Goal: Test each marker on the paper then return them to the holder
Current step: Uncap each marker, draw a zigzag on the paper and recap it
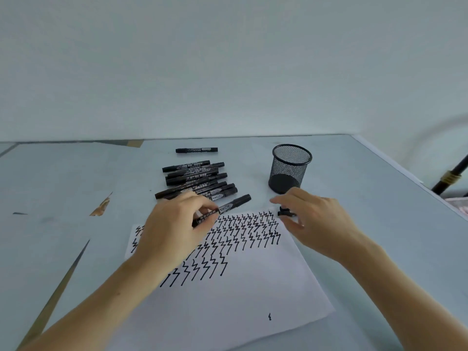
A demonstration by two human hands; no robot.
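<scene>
- Pinching 1 black marker [222,208], the left hand [174,229] has thumb and fingers curled round its barrel; the marker's near end is hidden under that hand, the far end points up-right over the top edge of the paper [228,295].
- Right hand [316,224] hovers at the paper's top right corner, fingers loosely curled round a small black piece [285,212], likely a cap; most of it is covered by the fingers, so I cannot tell whether the grip is closed on it or just beside it.
- Paper lies on the worktop [354,198], upper half filled with rows of black zigzag marks; the left part of those rows is hidden by the left hand and forearm. 1 small separate mark sits near the lower right.
- Pile of markers [195,179] lies just beyond the left hand, overlapping; exact count unclear. Label print unreadable.
- 1 lone marker [196,149] lies apart, further back.
- Mesh holder [290,168] stands upright beyond the right hand, nothing visible inside.
- Dark pole [450,174] at right edge, cut off by the frame.
</scene>
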